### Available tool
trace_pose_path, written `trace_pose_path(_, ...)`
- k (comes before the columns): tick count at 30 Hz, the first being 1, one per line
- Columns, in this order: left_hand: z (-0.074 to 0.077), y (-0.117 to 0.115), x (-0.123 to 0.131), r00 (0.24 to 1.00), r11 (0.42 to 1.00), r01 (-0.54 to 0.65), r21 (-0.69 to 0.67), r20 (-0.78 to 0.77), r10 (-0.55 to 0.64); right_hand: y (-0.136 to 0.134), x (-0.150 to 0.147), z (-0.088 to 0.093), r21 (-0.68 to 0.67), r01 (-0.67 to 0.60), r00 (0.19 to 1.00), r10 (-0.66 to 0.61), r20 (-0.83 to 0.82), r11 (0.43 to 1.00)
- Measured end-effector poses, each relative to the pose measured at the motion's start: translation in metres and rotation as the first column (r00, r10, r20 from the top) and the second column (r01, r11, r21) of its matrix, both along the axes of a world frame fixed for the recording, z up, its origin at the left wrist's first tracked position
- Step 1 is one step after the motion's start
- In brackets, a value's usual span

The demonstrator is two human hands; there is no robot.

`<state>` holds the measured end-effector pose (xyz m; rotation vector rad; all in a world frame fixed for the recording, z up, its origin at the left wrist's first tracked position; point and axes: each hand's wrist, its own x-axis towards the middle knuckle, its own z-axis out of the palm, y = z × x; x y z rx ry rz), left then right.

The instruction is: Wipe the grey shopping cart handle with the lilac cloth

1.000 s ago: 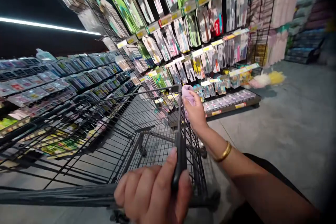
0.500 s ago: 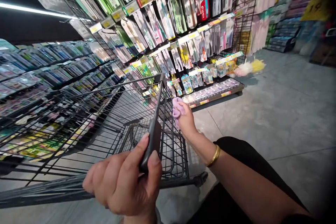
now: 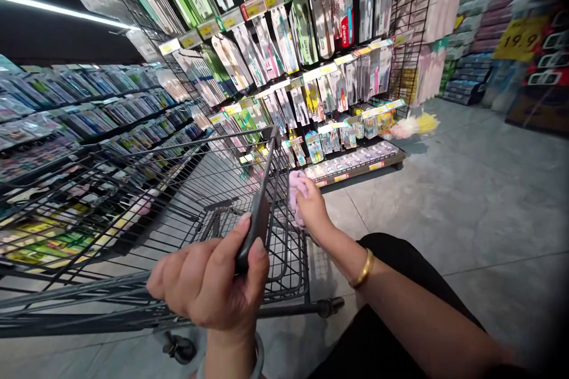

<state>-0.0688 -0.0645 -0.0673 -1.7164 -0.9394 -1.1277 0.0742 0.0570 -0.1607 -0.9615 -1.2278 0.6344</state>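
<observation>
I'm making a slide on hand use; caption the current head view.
Left hand grips the handle of a shopping cart; right hand holds a crumpled lilac cloth alongside.

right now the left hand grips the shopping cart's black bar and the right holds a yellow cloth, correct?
Not yellow: the head view shows the cloth in the right hand is lilac. The left hand does grip the black bar.

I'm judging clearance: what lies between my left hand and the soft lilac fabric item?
In the head view, the gripped black plastic handle and the black wire cart wall lie between your left hand and the lilac fabric item.
</observation>
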Motion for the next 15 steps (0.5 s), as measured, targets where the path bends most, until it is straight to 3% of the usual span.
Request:
trace_pose_path(3, -0.001, 0.002, -0.005, 1.000, 0.999, 0.020, 0.026, 0.017, -0.020, -0.048, -0.010, 0.021, 0.039, -0.014, 0.998, 0.016, -0.053, 0.999)
trace_pose_path(6, -0.001, 0.005, -0.009, 0.999, 0.999, 0.044, 0.024, 0.021, -0.045, -0.082, -0.021, 0.030, 0.233, -0.024, 0.999, 0.034, -0.038, 0.972)
trace_pose_path(9, -0.002, 0.007, -0.014, 0.999, 0.999, 0.036, -0.004, 0.024, -0.036, -0.086, -0.026, 0.000, 0.288, 0.024, 0.997, -0.044, 0.061, 0.957)
trace_pose_path(12, -0.003, 0.007, -0.021, 0.999, 1.000, 0.026, -0.008, 0.031, -0.026, -0.071, -0.031, -0.040, 0.152, 0.068, 0.995, -0.078, 0.059, 0.986)
trace_pose_path(14, -0.003, 0.006, -0.025, 0.999, 1.000, 0.011, -0.016, 0.051, -0.011, -0.064, -0.036, -0.044, 0.048, 0.096, 0.995, -0.095, -0.029, 0.994)
trace_pose_path(15, -0.002, 0.006, -0.028, 0.998, 1.000, 0.004, -0.030, 0.065, -0.002, -0.065, -0.039, -0.036, 0.019, 0.101, 0.993, -0.100, -0.070, 0.995)
